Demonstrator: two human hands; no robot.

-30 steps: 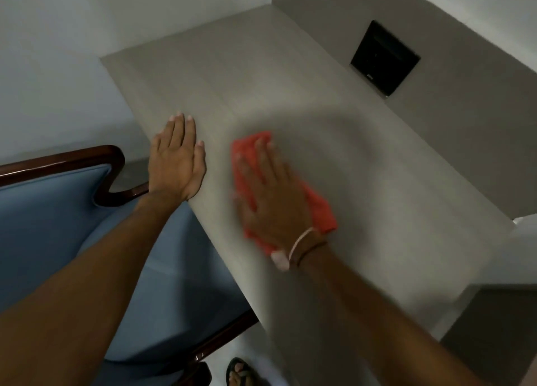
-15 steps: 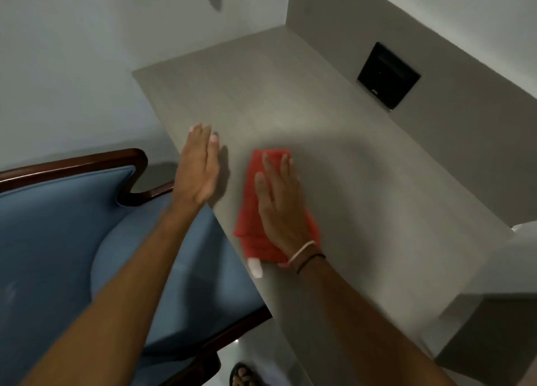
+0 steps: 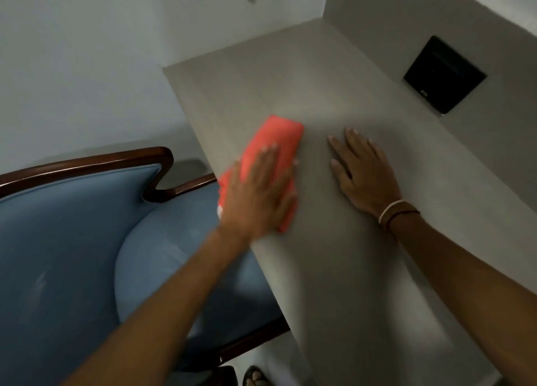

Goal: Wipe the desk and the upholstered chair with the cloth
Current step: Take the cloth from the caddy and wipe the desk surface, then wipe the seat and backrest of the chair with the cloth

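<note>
A folded orange-red cloth [image 3: 280,135] lies on the pale grey desk [image 3: 290,77] near its left edge. My left hand [image 3: 258,193] presses flat on the cloth's near half, fingers spread over it. My right hand [image 3: 363,173], with bands at the wrist, rests palm down on the bare desk to the right of the cloth, apart from it and holding nothing. The blue upholstered chair [image 3: 72,225] with a dark wooden frame stands left of the desk, its seat partly under the desk edge.
A black square panel [image 3: 443,74] is set in the grey back wall behind the desk. White walls close the left and far sides. A sandalled foot [image 3: 255,377] shows on the floor at the bottom edge.
The cloth has passed from my right hand to my left. My right hand slid off to the right onto the bare desk, and my left hand moved from the desk edge onto the cloth.
</note>
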